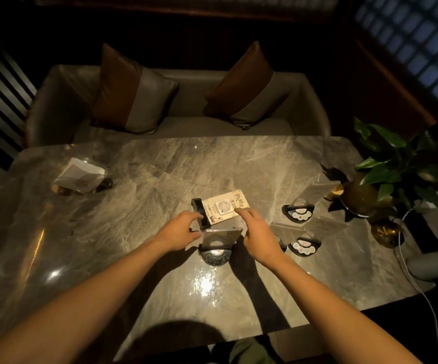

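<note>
Four sign stands on marble table

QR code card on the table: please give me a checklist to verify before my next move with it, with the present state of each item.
1. Left hand grips the black base of the holder that lies on its side: ok.
2. Right hand has a fingertip on the near right corner of the QR code card: ok. Whether it really pinches the card: cannot tell.
3. Card fully seated in its holder: cannot tell, the light is dim.
4. Room for the wrists: not ok. The empty upright holder stands between both hands and could be knocked.
5. Sign holder by the plant stands apart from the work: ok.
</note>
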